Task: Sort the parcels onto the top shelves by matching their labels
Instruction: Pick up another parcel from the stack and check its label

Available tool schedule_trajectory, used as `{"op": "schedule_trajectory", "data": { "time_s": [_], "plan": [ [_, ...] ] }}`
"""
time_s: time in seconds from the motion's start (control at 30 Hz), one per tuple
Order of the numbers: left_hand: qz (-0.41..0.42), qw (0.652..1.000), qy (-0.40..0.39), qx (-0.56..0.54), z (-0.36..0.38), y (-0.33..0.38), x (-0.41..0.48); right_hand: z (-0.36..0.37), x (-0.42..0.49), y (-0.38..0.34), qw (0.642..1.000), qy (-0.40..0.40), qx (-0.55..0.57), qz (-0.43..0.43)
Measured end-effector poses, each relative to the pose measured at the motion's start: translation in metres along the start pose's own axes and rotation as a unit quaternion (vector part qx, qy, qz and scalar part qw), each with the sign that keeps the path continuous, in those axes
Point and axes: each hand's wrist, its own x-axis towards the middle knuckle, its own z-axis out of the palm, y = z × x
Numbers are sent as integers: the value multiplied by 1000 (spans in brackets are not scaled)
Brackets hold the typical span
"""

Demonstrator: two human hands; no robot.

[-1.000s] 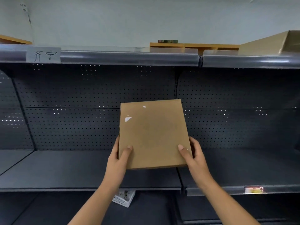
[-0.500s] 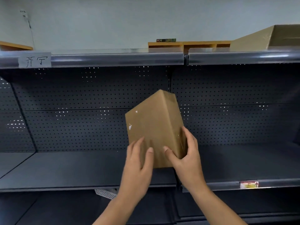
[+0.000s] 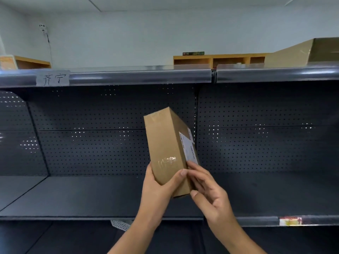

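A brown cardboard parcel [image 3: 165, 143] is held upright and tilted in front of the dark pegboard shelving. Clear tape shines on its facing side, and a white shipping label [image 3: 189, 147] shows on its right face. My left hand [image 3: 159, 187] grips the parcel's lower end from below and the left. My right hand [image 3: 209, 189] touches the lower right face, fingers on the label's bottom edge. The top shelf [image 3: 139, 75] runs across above, with a handwritten paper label [image 3: 53, 79] at its left.
A large cardboard box [image 3: 300, 52] stands on the top shelf at the right. Wooden cubbies [image 3: 218, 59] line the far wall. The middle shelf [image 3: 91, 197] lies below my hands, with a price tag [image 3: 289, 221] on its right edge. A white basket [image 3: 120, 224] peeks out underneath.
The parcel has been turned from its broad plain face to its narrow side, so the label face now shows. My view has tilted up a little.
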Motion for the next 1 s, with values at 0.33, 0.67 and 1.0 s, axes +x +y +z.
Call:
{"op": "schedule_trajectory", "data": {
  "time_s": [0.33, 0.67, 1.0],
  "plan": [
    [24, 1000, 11, 11, 1, -10, -1, 20, -2, 15, 999, 35, -26, -9],
    [44, 992, -4, 117, -2, -9, 10, 26, -8, 31, 998, 53, -17, -20],
    [-64, 996, 33, 51, 1, -6, 23, 8, 14, 27, 988, -49, -118, -82]
  ]
}}
